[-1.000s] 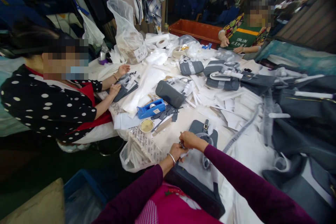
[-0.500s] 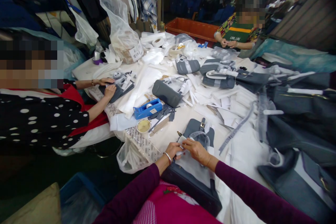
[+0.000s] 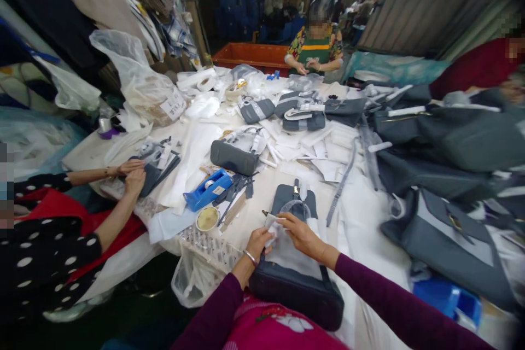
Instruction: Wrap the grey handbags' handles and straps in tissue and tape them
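A dark grey handbag (image 3: 295, 301) lies on the table edge against my body, its flap and buckle strap pointing away from me. Pale wrapping covers its middle. Over its left side, my left hand (image 3: 260, 241) pinches a small piece of white wrapping paper (image 3: 270, 223). My right hand (image 3: 301, 234) has its fingertips closed on the upper edge of that same paper. A brass-coloured clasp tip (image 3: 266, 213) sticks out just beyond the paper. What lies under my fingers is partly hidden.
Left of the bag are a blue tape dispenser (image 3: 209, 188), a round tub (image 3: 207, 219) and grey strips (image 3: 235, 191). Grey bags (image 3: 447, 229) pile up at right. One co-worker's hands (image 3: 133, 172) work at left; another person (image 3: 314, 52) stands across the table.
The view has swung to the right, so the table's things sit further left and a person in red shows at right. My hands stay at the paper, with the right fingers lifted slightly.
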The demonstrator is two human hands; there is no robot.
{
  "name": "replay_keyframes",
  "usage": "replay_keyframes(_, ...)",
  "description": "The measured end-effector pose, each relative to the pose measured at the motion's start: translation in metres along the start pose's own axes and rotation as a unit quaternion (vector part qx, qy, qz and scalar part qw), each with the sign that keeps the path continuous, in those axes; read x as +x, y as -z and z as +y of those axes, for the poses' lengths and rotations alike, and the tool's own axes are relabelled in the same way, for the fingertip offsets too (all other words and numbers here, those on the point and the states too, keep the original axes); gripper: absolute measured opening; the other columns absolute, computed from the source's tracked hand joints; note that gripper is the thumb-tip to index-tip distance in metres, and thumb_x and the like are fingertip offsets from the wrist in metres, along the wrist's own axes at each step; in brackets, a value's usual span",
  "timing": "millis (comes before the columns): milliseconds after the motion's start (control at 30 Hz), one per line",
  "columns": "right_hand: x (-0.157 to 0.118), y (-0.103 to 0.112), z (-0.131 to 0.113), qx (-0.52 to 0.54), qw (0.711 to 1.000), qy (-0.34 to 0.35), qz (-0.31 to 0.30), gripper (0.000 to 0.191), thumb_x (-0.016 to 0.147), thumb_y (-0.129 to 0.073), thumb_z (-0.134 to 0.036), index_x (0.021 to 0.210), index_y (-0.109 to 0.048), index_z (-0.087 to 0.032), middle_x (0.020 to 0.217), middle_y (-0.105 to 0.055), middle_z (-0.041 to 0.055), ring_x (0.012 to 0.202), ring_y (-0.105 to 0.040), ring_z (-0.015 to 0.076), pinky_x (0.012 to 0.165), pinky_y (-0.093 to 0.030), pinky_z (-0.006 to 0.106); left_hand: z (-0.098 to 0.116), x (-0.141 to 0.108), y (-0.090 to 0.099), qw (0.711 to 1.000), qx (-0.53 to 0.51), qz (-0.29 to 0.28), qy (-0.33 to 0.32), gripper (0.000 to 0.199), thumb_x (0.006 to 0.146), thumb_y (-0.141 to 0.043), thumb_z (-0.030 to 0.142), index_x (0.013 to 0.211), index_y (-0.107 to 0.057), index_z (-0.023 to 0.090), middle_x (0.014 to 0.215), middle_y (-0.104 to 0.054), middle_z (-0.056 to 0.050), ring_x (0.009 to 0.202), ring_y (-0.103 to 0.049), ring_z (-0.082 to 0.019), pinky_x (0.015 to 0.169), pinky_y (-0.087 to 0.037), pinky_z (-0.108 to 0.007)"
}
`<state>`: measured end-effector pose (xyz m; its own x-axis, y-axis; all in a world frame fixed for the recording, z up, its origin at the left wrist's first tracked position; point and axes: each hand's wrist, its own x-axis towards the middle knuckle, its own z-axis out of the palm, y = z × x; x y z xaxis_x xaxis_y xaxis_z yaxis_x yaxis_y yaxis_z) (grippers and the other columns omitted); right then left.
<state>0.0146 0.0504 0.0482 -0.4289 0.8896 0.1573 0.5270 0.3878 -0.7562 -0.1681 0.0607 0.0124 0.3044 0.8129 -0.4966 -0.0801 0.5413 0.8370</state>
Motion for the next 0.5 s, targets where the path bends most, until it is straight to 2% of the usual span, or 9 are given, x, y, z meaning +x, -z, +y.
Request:
replay_keyframes(100, -0.043, 0.02, -0.01, 0.063, 0.985, -0.086, 0.138, 0.034, 0.089, -0.043, -0.014, 0.117, -0.059, -0.023, 0.118, -0.057, 0.0091, 0.105, -0.056, 0.0174, 0.091, -0.046, 0.034, 0.003, -0.002, -0.003, 0.999, 0.033, -0.023, 0.001, 0.037, 0.061, -0.068, 0.044, 0.074, -0.06, 0.011, 0.063, -0.063, -0.002, 0.032, -0.032, -0.002, 0.034, -0.017, -0.02)
replay_keyframes(133, -0.062, 0.029, -0.009, 0.076, 0.974, -0.117, 0.179, 0.03, 0.089, -0.045, -0.018, 0.113, -0.062, -0.024, 0.114, -0.059, 0.0079, 0.101, -0.057, 0.0168, 0.089, -0.047, 0.032, 0.004, -0.001, -0.003, 0.999, 0.044, -0.029, 0.0, 0.038, 0.062, -0.067, 0.045, 0.077, -0.06, 0.011, 0.065, -0.064, -0.002, 0.032, -0.033, -0.002, 0.035, -0.018, -0.019)
replay_keyframes(200, -0.109, 0.051, 0.0, 0.08, 0.938, -0.192, 0.276, 0.025, 0.087, -0.049, -0.025, 0.106, -0.065, -0.023, 0.108, -0.062, 0.0071, 0.095, -0.058, 0.0172, 0.084, -0.048, 0.031, 0.005, 0.003, -0.002, 0.998, 0.069, -0.007, -0.005, 0.041, 0.06, -0.07, 0.045, 0.081, -0.062, 0.011, 0.069, -0.066, -0.003, 0.033, -0.035, -0.003, 0.035, -0.021, -0.019)
replay_keyframes(267, -0.167, 0.076, 0.016, 0.073, 0.872, -0.288, 0.39, 0.027, 0.084, -0.051, -0.03, 0.103, -0.065, -0.019, 0.105, -0.063, 0.0082, 0.093, -0.059, 0.019, 0.08, -0.049, 0.031, 0.006, 0.009, -0.002, 0.997, 0.083, 0.001, -0.003, 0.044, 0.057, -0.074, 0.045, 0.084, -0.062, 0.012, 0.07, -0.068, -0.003, 0.034, -0.036, -0.004, 0.036, -0.023, -0.02)
replay_keyframes(367, -0.262, 0.111, 0.037, 0.063, 0.713, -0.455, 0.529, 0.036, 0.078, -0.048, -0.034, 0.105, -0.062, -0.015, 0.109, -0.064, 0.0101, 0.09, -0.059, 0.0197, 0.074, -0.049, 0.029, 0.011, 0.012, -0.005, 0.995, 0.096, 0.021, 0.022, 0.046, 0.05, -0.078, 0.043, 0.082, -0.064, 0.013, 0.068, -0.069, -0.003, 0.035, -0.037, -0.005, 0.037, -0.025, -0.02)
replay_keyframes(433, -0.315, 0.126, 0.044, 0.067, 0.627, -0.54, 0.557, 0.038, 0.075, -0.047, -0.035, 0.102, -0.062, -0.012, 0.106, -0.066, 0.0121, 0.084, -0.06, 0.0189, 0.066, -0.047, 0.027, 0.016, 0.008, -0.011, 0.993, 0.108, 0.022, 0.045, 0.044, 0.045, -0.08, 0.042, 0.076, -0.066, 0.014, 0.065, -0.068, -0.003, 0.036, -0.036, -0.006, 0.037, -0.025, -0.021)
replay_keyframes(500, -0.352, 0.131, 0.045, 0.089, 0.586, -0.593, 0.545, 0.035, 0.071, -0.049, -0.036, 0.091, -0.063, -0.01, 0.09, -0.069, 0.0141, 0.069, -0.058, 0.0178, 0.056, -0.042, 0.026, 0.022, 0.002, -0.019, 0.99, 0.13, 0.026, 0.048, 0.041, 0.04, -0.08, 0.042, 0.068, -0.067, 0.016, 0.059, -0.065, -0.001, 0.036, -0.036, -0.007, 0.037, -0.027, -0.022)
